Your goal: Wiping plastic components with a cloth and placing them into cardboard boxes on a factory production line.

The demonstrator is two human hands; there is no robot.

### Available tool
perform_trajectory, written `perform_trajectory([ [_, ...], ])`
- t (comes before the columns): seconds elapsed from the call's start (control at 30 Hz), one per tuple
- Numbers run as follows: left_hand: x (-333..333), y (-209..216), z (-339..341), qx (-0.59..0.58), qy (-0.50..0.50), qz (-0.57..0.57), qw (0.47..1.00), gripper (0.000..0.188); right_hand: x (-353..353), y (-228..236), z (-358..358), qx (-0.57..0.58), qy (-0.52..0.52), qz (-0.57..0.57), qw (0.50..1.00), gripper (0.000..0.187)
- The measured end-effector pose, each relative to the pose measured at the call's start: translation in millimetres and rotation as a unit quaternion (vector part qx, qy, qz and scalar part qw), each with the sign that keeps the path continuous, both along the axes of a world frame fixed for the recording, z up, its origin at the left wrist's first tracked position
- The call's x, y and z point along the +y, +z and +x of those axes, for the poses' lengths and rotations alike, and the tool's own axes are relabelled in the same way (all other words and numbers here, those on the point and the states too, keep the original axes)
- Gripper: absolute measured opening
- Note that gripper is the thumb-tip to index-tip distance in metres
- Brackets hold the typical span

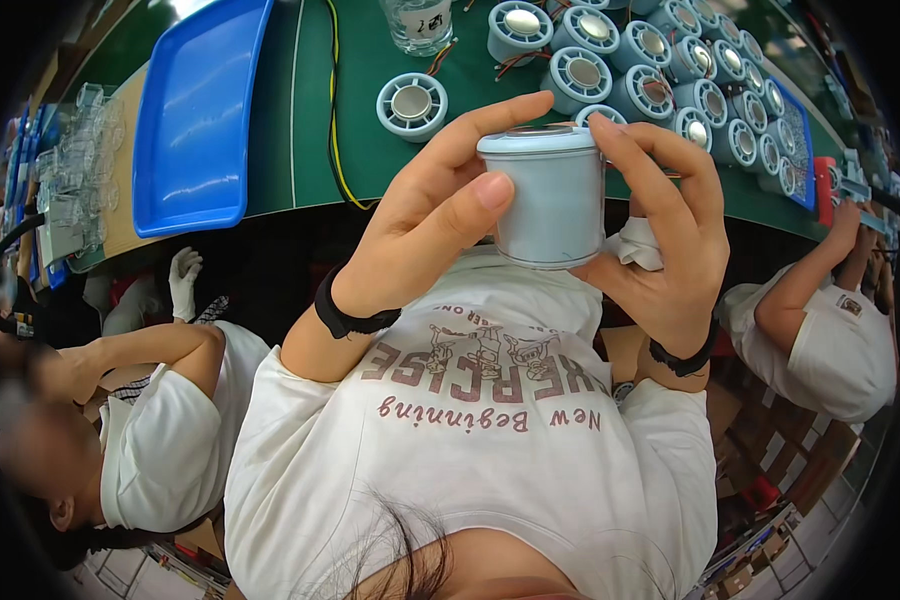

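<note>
Just in front of my chest I hold up a light blue cylindrical housing with a wider rim at its top. My left hand grips it from the left, thumb on its side and index finger stretched over the top. My right hand closes on it from the right, fingertips at the top edge and thumb near the bottom. A crumpled white cloth is tucked in my right hand. On the green table, a similar housing with a round metal disc stands beyond my left hand.
Several like housings with thin wires crowd the table's right side. A blue tray lies at left, beside a yellow-green and black cable. A clear container stands at the back. People sit on both sides of me.
</note>
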State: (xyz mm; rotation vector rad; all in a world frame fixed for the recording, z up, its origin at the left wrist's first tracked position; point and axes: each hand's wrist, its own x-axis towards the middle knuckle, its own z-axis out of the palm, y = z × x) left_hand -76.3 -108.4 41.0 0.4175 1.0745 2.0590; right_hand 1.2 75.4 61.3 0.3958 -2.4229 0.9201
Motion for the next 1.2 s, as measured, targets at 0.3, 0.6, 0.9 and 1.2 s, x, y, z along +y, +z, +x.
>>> perform_trajectory([
  [0.3,14,-32,3,-0.079,-0.074,0.137,0.985,0.066,42,-31,73,0.043,0.065,0.005,0.997,0.02],
  [0.6,86,-47,22,-0.151,-0.234,0.006,0.96,0.073,21,-75,116,-0.091,-0.117,-0.642,0.752,0.034],
  [0.9,182,-77,53,-0.049,-0.299,-0.073,0.95,0.059,37,-75,128,0.001,-0.386,-0.342,0.857,0.02],
  [1.2,212,-90,26,-0.141,-0.3,-0.012,0.943,0.041,54,-94,102,0.016,-0.416,-0.234,0.879,0.029],
])
